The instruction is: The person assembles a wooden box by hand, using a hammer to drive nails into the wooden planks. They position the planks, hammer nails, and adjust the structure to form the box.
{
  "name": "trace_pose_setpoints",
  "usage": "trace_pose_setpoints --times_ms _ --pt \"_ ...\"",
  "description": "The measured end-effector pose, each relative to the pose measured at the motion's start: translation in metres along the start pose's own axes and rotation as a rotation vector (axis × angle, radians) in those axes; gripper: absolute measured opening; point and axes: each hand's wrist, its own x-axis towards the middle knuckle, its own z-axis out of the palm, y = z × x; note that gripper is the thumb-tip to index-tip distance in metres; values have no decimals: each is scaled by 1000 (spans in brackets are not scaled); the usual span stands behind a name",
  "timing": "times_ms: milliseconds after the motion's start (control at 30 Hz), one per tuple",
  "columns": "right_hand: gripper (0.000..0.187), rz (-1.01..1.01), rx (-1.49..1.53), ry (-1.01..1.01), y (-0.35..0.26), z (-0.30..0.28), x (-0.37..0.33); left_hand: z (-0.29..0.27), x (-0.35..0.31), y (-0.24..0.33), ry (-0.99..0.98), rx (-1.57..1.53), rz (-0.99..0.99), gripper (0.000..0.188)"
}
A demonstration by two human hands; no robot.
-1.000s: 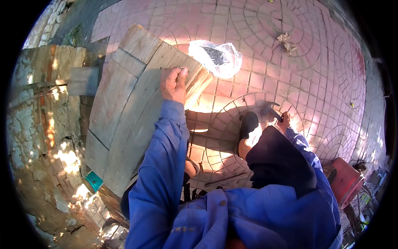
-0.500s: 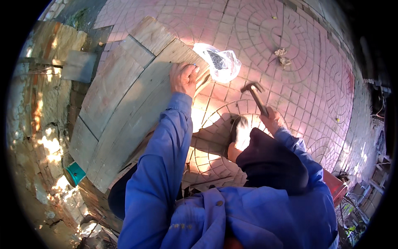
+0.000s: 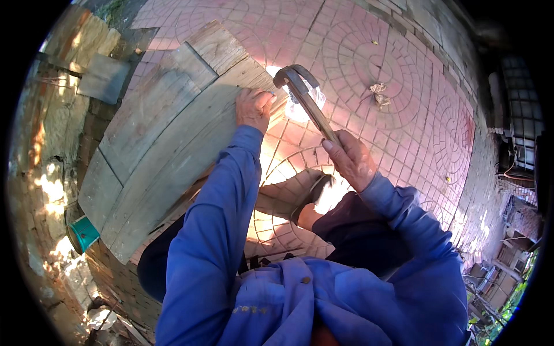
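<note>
Wooden planks joined into a panel lie at a slant on the left. My left hand rests near the panel's right end, fingers curled and thumb pressed in; a tiny pale spot shows at the fingertips, too small to identify. Gripped in my right hand is a claw hammer with a wooden handle and dark metal head. The hammer head is raised, just right of my left hand in the picture. Partly hidden behind it is a clear plastic bag, whose contents are mostly covered now.
Pink patterned paving stretches to the right and far side. A green tin stands by the panel's lower left corner. Dry leaves lie on the paving. My shod foot is between my arms. A rough wall borders the left.
My right hand has lifted the hammer up and to the left, from low above the paving to beside my left hand. The left hand keeps its place on the panel. The view has shifted slightly.
</note>
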Motion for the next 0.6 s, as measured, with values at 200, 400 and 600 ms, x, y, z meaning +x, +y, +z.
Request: trace_pose_setpoints --times_ms 200,400,600 --pt "28 -168 22 35 -34 -4 3 -2 -3 -2 -50 3 -68 11" --pt "32 51 -42 -77 0 9 16 -2 -1 -1 -49 22 -29 14" --pt "35 -66 38 9 -44 -1 7 -5 -3 0 -48 0 -78 11"
